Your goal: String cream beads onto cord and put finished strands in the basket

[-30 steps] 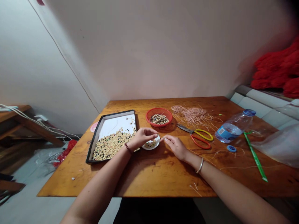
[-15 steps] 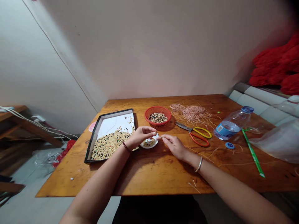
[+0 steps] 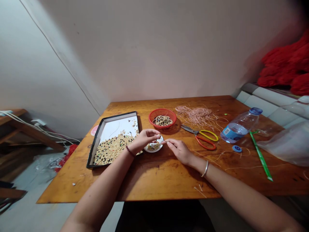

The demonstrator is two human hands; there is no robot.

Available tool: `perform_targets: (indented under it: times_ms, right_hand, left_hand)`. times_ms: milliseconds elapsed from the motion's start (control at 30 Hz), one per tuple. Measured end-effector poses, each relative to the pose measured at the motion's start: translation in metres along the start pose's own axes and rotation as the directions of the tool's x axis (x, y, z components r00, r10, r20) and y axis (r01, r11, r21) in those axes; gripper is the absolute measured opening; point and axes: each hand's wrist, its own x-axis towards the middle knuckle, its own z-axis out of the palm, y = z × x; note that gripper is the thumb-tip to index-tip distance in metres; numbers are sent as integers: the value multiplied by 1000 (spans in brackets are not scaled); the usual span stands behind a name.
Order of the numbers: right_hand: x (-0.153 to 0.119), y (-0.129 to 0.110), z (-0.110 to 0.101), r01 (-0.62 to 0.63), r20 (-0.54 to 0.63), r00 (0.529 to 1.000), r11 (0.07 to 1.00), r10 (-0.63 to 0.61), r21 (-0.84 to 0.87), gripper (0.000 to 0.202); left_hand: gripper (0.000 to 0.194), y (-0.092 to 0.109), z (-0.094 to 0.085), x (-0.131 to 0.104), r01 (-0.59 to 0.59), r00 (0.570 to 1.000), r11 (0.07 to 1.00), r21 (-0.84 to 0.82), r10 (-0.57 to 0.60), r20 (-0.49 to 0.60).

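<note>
Over a small white dish (image 3: 158, 149) of beads, my left hand (image 3: 144, 139) is closed in a pinch; what is between its fingertips is too small to make out. My right hand (image 3: 179, 150) pinches a thin string (image 3: 165, 141) just right of the dish, and the string's tip points toward the left fingertips. Left of my hands lies a black-edged tray (image 3: 89, 158) with many cream, black and coloured beads (image 3: 113, 148) on its white bottom. A red plastic basket (image 3: 162, 111) behind the dish contains strung beads (image 3: 163, 121).
Scissors (image 3: 201, 135) with yellow and orange handles lie right of the basket, before a tangle of pink string (image 3: 196, 115). Farther right are a water bottle (image 3: 238, 127), its blue cap (image 3: 237, 148), a green strip (image 3: 262, 158) and a clear plastic bag (image 3: 287, 145). Loose string crosses the wooden table (image 3: 154, 183).
Both hands hold nearly the same pinched pose over the dish. The fingertips have shifted very slightly, and the whole view has tilted a little.
</note>
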Motion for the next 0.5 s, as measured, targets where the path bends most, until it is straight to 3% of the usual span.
perform_targets:
  times_ms: [500]
  right_hand:
    - [-2, 1, 2, -11, -2, 1000, 998, 11, -60, 35]
  left_hand:
    - [40, 3, 6, -1, -12, 1000, 1000, -15, 12, 13]
